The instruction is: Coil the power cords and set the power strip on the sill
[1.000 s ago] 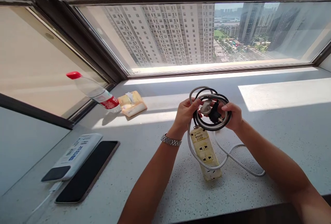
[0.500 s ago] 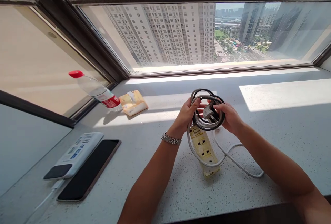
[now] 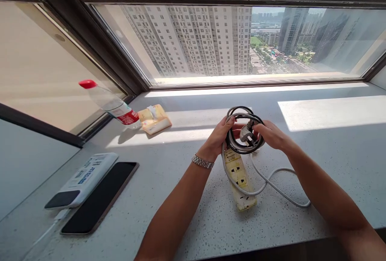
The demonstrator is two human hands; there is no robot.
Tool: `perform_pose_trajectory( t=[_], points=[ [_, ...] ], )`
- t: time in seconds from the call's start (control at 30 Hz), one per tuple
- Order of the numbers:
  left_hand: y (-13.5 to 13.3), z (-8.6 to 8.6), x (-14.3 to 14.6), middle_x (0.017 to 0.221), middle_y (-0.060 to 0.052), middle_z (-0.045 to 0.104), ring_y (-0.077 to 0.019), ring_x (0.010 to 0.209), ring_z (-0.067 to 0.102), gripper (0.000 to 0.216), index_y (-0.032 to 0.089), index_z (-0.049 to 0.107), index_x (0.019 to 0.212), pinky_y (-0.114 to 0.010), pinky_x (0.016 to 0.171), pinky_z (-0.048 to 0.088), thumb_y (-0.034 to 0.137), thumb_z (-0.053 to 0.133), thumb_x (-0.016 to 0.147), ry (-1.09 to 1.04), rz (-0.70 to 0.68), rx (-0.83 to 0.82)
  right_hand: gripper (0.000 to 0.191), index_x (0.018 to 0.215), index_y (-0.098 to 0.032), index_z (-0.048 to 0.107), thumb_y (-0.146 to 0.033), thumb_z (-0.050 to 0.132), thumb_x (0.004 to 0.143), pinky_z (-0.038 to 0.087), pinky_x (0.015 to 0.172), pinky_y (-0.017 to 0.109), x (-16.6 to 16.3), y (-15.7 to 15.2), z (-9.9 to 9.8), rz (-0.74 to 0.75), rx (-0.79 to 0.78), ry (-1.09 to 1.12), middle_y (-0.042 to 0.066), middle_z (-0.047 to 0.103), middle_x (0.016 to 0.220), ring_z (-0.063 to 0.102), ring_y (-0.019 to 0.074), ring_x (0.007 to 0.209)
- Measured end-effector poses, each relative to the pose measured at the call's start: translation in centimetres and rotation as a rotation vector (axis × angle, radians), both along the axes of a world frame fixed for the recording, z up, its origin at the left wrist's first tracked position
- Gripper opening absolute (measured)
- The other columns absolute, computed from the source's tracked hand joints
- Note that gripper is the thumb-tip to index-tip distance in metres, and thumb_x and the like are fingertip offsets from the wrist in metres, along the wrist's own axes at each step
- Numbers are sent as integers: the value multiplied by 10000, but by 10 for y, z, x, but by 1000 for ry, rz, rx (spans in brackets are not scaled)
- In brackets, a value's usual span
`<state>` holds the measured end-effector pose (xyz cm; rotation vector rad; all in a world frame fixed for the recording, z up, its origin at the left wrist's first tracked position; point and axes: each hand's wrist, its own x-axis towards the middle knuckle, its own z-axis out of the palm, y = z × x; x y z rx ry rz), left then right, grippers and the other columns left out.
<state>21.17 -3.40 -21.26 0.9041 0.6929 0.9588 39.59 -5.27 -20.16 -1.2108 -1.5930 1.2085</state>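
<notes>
Cable coil (image 3: 245,134) lowered slightly; left hand (image 3: 219,137), right hand (image 3: 270,135) fingers gripping it; power strip (image 3: 239,176) label unreadable.

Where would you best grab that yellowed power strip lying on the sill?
Probably across the long sides of the power strip, near its free end, from above. It lies flat, narrow and box-shaped, and the far end is crowded by the coiled cord and both hands.
</notes>
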Motion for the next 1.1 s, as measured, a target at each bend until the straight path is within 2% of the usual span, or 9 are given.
perform_pose_trajectory(
  t=[0.13,0.23,0.37,0.47,0.57,0.77,0.87,1.0,1.1],
  points=[
    [1,1,-1,663,13,660,-126,510,627,559,195,464,874,-207,475,500,545,820,623,28,54,27,240,630,-150,596,-339,588,778,503,441,253,-2,-3,8,122,-257,58,45,632,576,607,161,492],
    [3,2,-2,554,60,585,-72,441,551,570,184,466,830,-158,444,450,568,822,603,44,109,96,141,721,-152,620,-290,641,734,565,481,289,-5,-4,11,151,-349,176,42,664,633,649,178,539],
    [4,0,-2,601,56,604,-74,429,553,581,186,482,856,-161,398,432,582,820,598,77,161,142,132,757,-150,628,-262,661,695,562,492,277,-7,-4,13,67,-337,362,22,652,623,633,157,528],
    [5,-6,0,645,43,627,-105,441,591,569,196,488,902,-182,375,444,585,800,630,79,122,112,195,782,-133,649,-304,651,687,526,475,268,-7,-3,12,-6,-318,427,34,657,615,627,166,506],
    [6,-12,0,600,51,605,-108,433,586,532,192,498,910,-177,369,437,555,796,660,32,88,94,260,814,-122,676,-340,660,672,546,571,284,-6,-1,6,69,-320,475,43,673,649,648,177,581],
    [14,-21,-6,717,-8,683,-124,568,649,538,173,516,932,-182,473,508,447,859,621,-20,115,67,218,832,-113,704,-256,657,675,517,641,242,-3,2,3,117,-389,330,39,687,705,630,142,648],
    [15,-23,-6,751,-13,688,-105,522,623,552,174,508,936,-176,438,483,458,855,614,-6,114,61,206,837,-116,696,-207,625,668,532,642,272,-4,0,5,96,-434,325,42,685,699,627,145,609],
    [12,-20,-7,758,16,667,-78,435,566,531,188,459,904,-171,385,428,420,840,616,28,110,179,195,767,-137,647,-144,601,578,545,603,299,-9,-2,7,0,-446,465,17,653,653,606,143,564],
    [10,-16,-10,790,28,655,-94,474,592,506,202,437,967,-197,445,467,298,807,636,112,67,259,226,742,-135,639,-133,610,518,490,527,250,-13,-5,9,-58,-405,505,5,640,633,589,135,550]
  ],
)
